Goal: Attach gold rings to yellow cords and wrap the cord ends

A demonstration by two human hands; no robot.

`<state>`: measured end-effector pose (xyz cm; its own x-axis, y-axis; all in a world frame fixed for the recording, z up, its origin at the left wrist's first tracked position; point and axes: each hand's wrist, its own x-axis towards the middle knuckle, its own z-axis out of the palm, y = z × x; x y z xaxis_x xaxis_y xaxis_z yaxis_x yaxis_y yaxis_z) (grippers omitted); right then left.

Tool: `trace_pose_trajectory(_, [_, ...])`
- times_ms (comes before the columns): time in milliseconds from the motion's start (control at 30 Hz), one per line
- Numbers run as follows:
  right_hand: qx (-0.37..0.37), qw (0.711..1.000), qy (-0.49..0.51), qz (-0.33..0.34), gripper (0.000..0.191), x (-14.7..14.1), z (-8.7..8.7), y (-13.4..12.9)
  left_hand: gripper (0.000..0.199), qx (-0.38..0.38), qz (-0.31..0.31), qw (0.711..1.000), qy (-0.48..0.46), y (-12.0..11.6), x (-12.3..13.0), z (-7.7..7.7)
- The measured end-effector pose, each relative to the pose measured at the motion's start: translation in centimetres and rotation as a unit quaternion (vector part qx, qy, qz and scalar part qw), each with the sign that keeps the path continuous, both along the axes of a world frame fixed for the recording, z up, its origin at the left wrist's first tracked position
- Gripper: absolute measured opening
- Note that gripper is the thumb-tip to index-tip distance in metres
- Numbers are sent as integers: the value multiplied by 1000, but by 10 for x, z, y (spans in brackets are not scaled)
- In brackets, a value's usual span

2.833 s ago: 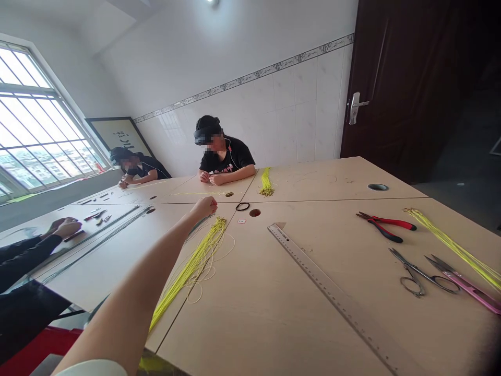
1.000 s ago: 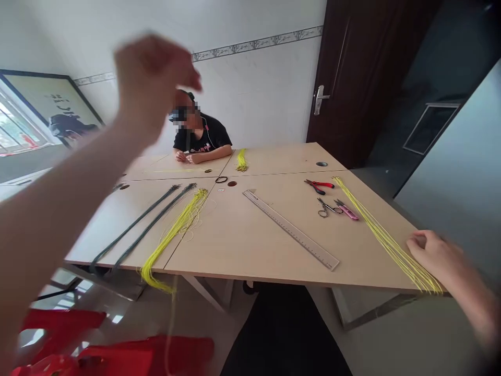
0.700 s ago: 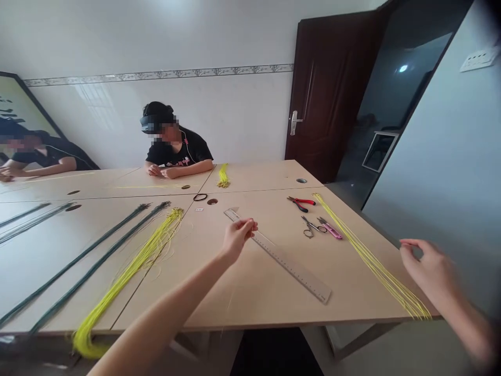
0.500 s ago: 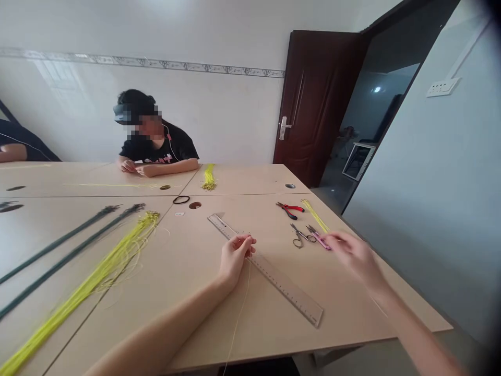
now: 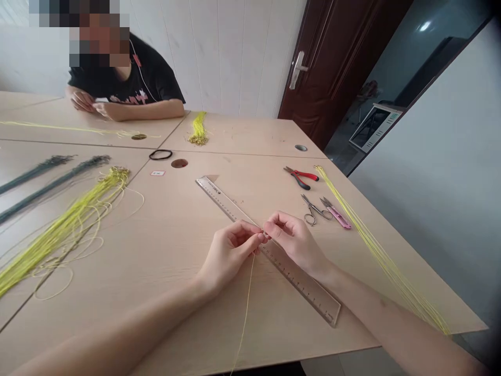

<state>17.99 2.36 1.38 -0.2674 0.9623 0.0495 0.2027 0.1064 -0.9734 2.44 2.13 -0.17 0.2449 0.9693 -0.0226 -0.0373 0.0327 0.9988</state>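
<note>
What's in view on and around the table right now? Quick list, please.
Table: 1, light wood, under everything.
Ruler: 1, silver, under the hands.
Pliers: 1, red and black, right of the ruler.
Scissors: 1, silver, below the pliers.
Snips: 1, pink, beside the scissors.
Yellow bundles: 3, left, far side, right.
Dark bundles: 2, dark green, far left.
Band: 1, black, far side.
Label: 1, white, below the band.
Co-worker: 1, black shirt, seated far side.
Door: 1, dark brown, back right.
Cord: 1, yellow, hanging from the fingers.
Left hand: 1, pinching the cord.
Right hand: 1, pinching the cord.
</note>
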Motion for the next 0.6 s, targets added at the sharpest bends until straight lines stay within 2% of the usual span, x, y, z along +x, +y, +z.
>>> trace_pose_trajectory(367, [-112,994,9,8,25,3,3,-13,10,-12,-34,999,23,-6,-2,1])
trace_pose_trajectory(600, [-115,993,25,16,22,5,7,-10,12,-72,-38,997,-14,-8,-2,3])
